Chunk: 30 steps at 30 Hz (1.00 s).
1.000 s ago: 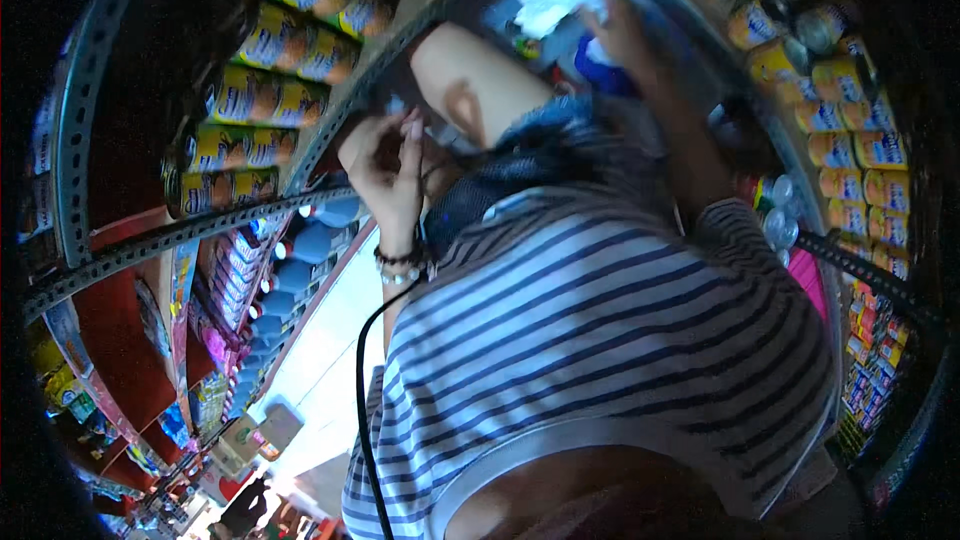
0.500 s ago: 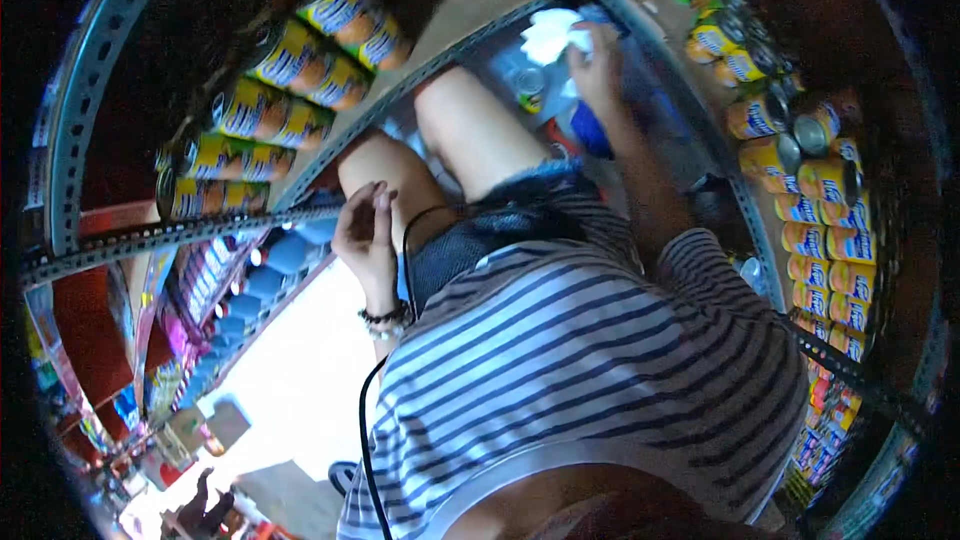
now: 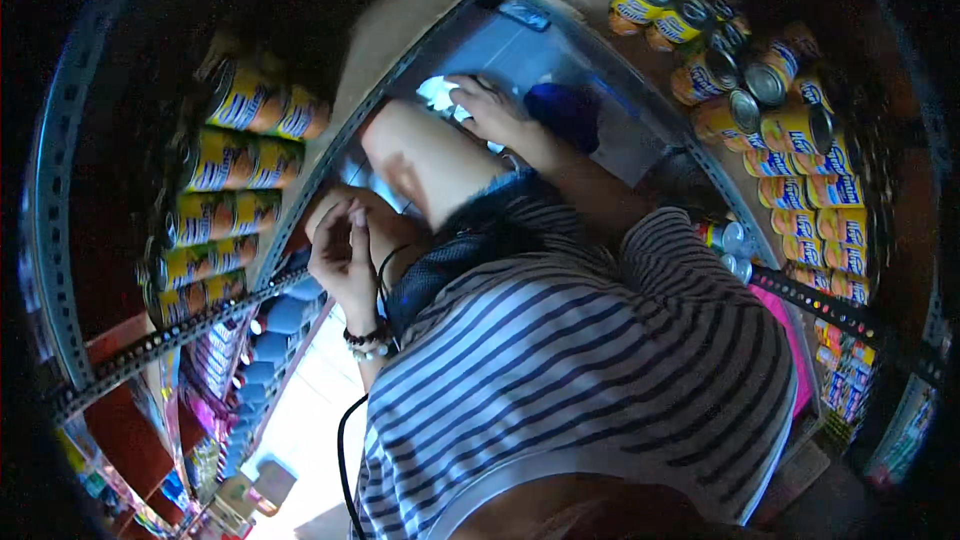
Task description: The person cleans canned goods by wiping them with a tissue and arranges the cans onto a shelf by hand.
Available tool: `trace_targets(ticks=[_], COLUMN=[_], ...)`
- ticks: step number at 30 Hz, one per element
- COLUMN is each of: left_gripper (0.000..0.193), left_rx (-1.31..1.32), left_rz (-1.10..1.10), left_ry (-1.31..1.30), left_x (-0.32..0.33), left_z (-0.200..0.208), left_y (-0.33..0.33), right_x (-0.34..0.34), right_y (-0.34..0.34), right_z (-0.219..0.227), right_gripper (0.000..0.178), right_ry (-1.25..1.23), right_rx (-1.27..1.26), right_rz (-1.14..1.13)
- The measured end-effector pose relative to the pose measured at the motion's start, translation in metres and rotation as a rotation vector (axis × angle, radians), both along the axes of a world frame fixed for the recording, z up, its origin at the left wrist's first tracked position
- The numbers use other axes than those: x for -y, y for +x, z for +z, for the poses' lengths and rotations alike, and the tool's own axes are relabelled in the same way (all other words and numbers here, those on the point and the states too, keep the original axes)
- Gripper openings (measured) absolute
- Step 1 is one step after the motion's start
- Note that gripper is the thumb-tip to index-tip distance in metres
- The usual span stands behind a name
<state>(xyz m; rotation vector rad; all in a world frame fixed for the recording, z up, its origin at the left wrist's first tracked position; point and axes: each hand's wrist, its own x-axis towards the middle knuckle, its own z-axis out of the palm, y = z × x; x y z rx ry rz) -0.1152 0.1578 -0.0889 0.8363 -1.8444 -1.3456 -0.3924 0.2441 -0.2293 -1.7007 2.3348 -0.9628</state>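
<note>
while right grip [image 3: 492, 115] is closed over white cloth [image 3: 434, 93], left grip [image 3: 342, 254] half-open, empty, blue-lettered yellow cans [image 3: 216, 160]

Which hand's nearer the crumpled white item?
Right. Right hand is at the right edge of the crumpled white item, contact unclear; left hand is apart, lower in view, by the left leg.

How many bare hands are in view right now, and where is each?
2. The bare left hand is curled over the left thigh; the bare right hand is beside the right thigh, at a crumpled white cloth-like piece.
</note>
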Motion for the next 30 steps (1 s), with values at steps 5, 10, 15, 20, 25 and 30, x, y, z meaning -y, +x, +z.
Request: trace_targets(ticks=[5, 10, 15, 20, 25, 30], left_gripper=[0.023, 0.024, 0.03, 0.082, 0.095, 0.065], left_rx=[0.012, 0.041, 0.357, 0.154, 0.413, 0.026], left_rz=[-0.037, -0.1, -0.275, -0.36, -0.371, -0.671], left_ry=[-0.018, -0.028, -0.33, -0.647, -0.416, 0.219], left_x=[0.005, 0.013, 0.024, 0.011, 0.022, 0.015], left_z=[-0.006, -0.003, 0.01, 0.018, 0.008, 0.02], left_y=[-0.004, -0.012, -0.038, -0.106, -0.127, -0.122], right_x=[0.011, 0.009, -0.006, -0.017, -0.019, -0.033], right_y=[0.007, -0.008, -0.023, 0.012, 0.048, 0.001], right_z=[-0.016, -0.014, 0.023, 0.112, 0.144, 0.136], right_gripper=[0.048, 0.05, 0.051, 0.057, 0.045, 0.026], right_ry=[-0.097, -0.167, -0.347, -0.553, -0.602, -0.585], right_rx=[0.187, 0.22, 0.206, 0.441, 0.513, 1.018], right_rz=[-0.054, -0.082, -0.199, -0.145, -0.046, -0.144])
